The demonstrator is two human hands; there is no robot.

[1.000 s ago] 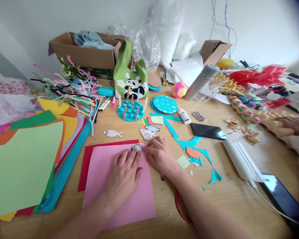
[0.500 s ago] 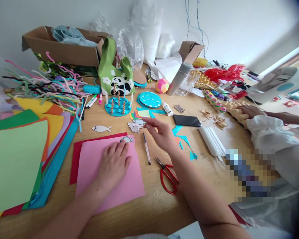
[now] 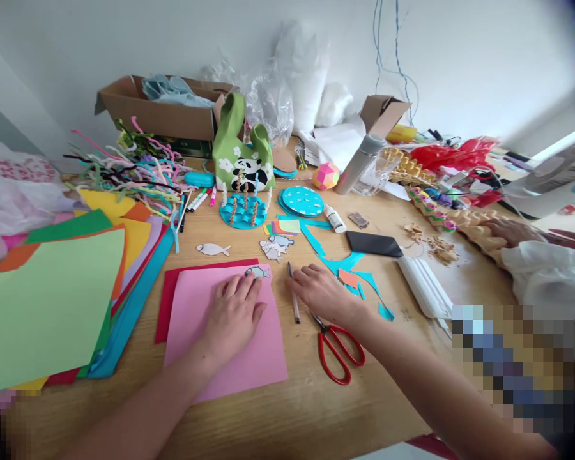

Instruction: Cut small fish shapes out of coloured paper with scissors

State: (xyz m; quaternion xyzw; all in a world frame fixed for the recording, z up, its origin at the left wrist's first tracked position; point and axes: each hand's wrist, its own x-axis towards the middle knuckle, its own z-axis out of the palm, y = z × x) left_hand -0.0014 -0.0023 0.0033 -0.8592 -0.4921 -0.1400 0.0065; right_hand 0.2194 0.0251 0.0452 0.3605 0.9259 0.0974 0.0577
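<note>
My left hand (image 3: 237, 313) lies flat with fingers stretched on a pink paper sheet (image 3: 225, 377), which rests on a red sheet (image 3: 165, 306). Its fingertips touch a small paper fish (image 3: 259, 273) at the sheet's top edge. To the right, my right hand (image 3: 319, 291) has its fingers closed around the upper part of a pen (image 3: 296, 308), which still lies on the table. Red-handled scissors (image 3: 335, 351) lie below that hand. Another paper fish (image 3: 213, 249) lies further left, and several overlapping fish cutouts (image 3: 275, 248) lie beyond the pink sheet.
Coloured paper (image 3: 52, 306) is stacked at left, below pipe cleaners (image 3: 138, 163). A green panda bag (image 3: 244, 160), blue discs (image 3: 301, 201), a glue bottle (image 3: 335, 220), a phone (image 3: 374, 243) and a white power strip (image 3: 424, 286) stand or lie beyond. Another person's hand (image 3: 508, 231) is at right.
My right hand has come down and nearer, from above the fish cutouts to the pen. The left hand stays on the pink sheet. The view has shifted slightly left.
</note>
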